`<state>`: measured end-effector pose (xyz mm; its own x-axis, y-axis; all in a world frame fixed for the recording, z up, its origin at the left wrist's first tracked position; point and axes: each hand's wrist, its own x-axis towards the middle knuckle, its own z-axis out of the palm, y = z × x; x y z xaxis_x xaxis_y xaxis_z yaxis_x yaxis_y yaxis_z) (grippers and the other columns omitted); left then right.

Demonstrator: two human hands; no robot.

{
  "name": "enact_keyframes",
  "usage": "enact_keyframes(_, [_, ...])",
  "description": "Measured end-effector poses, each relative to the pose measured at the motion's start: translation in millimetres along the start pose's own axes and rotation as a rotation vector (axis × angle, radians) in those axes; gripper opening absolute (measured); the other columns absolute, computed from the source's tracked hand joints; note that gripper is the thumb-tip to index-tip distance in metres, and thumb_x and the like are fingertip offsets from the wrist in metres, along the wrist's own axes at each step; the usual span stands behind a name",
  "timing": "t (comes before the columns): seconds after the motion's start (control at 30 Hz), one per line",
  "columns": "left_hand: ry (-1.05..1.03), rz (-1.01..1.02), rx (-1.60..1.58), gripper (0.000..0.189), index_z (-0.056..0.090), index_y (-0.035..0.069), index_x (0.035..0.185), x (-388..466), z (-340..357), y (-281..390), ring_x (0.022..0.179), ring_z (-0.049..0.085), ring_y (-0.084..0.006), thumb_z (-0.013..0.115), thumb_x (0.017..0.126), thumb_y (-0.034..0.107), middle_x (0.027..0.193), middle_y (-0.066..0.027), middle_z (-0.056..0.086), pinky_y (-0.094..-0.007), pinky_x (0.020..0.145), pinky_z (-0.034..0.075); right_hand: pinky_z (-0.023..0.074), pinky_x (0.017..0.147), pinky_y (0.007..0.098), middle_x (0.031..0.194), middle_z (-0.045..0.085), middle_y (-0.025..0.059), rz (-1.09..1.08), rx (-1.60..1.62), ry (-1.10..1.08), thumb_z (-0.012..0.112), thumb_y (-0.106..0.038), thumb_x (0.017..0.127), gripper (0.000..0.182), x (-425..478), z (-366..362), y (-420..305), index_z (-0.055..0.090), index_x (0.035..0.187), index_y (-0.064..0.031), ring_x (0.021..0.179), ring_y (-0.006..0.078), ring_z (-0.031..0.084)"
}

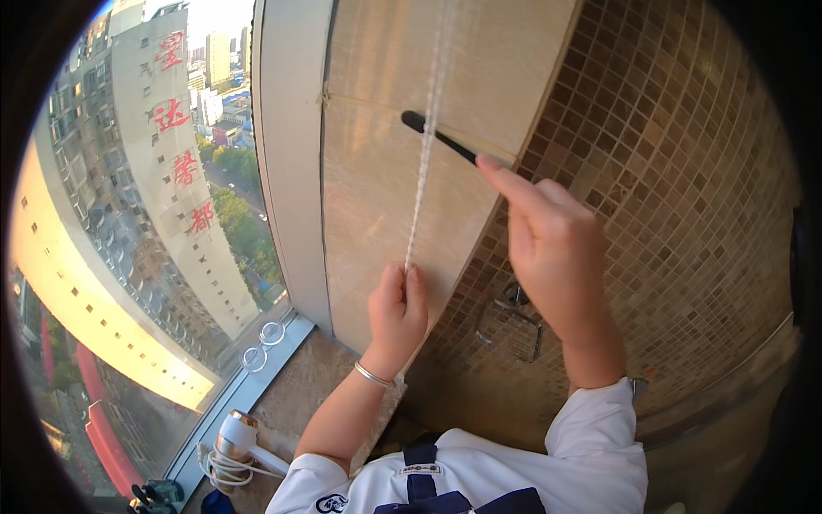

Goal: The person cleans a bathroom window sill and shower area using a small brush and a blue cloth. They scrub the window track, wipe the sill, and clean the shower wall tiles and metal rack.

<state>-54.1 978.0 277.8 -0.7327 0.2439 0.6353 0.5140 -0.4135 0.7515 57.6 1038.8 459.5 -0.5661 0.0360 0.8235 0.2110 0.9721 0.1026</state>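
My left hand [397, 315], with a silver bangle at the wrist, pinches the lower part of a white beaded pull cord [419, 199]. The cord runs up taut in front of the beige wall tiles [372, 212], and its upper stretch looks blurred. In my right hand [555, 250] is a slim black tool [457, 146] with a rounded end, held with the forefinger stretched along it. The tool crosses the cord well above my left hand, and the cord seems to pass over its front. My right palm hides the tool's other end.
At left a window [212, 360] overlooks buildings. Two clear round objects [262, 347] lie on its frame. A white hair dryer [239, 437] with a coiled cable rests on the stone ledge [295, 372]. A metal wall fixture [514, 321] juts from brown mosaic tiles [668, 212] at right.
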Motion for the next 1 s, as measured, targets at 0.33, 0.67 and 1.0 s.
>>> enact_keyframes(0.33, [0.084,0.057,0.109,0.018,0.053,0.002,0.085,-12.2,17.2,-9.4,0.055,0.038,-0.0081,0.054,0.098,0.015,0.06,-0.0013,0.045,-0.0249,0.051,0.034,0.0428,0.048,0.0356,0.064,0.048,0.0079,-0.017,0.204,0.18,0.061,0.004,0.08,0.05,-26.7,13.2,45.6,0.066,0.123,-0.0217,0.051,0.0228,0.051])
enact_keyframes(0.67, [0.298,0.401,0.613,0.066,0.031,-0.002,0.14,-47.7,58.1,15.3,0.133,0.029,-0.04,0.065,0.084,0.012,0.141,-0.0272,0.026,-0.0498,0.108,0.029,0.0453,0.051,0.0302,0.074,0.056,0.0069,-0.053,0.563,0.108,0.057,0.006,0.086,0.046,-107.3,36.0,90.0,0.06,0.129,-0.0123,0.056,0.0175,0.052])
enact_keyframes(1.0, [-0.05,0.68,0.792,0.047,0.056,0.003,0.127,8.2,114.3,52.6,0.133,0.04,-0.0409,0.061,0.082,0.016,0.143,-0.0231,0.042,-0.0536,0.11,0.027,0.0484,0.082,0.0381,0.12,0.058,0.0227,0.131,0.745,0.153,0.051,-0.012,0.093,0.062,-78.7,111.4,131.3,0.027,0.149,-0.0026,0.1,0.0334,0.061])
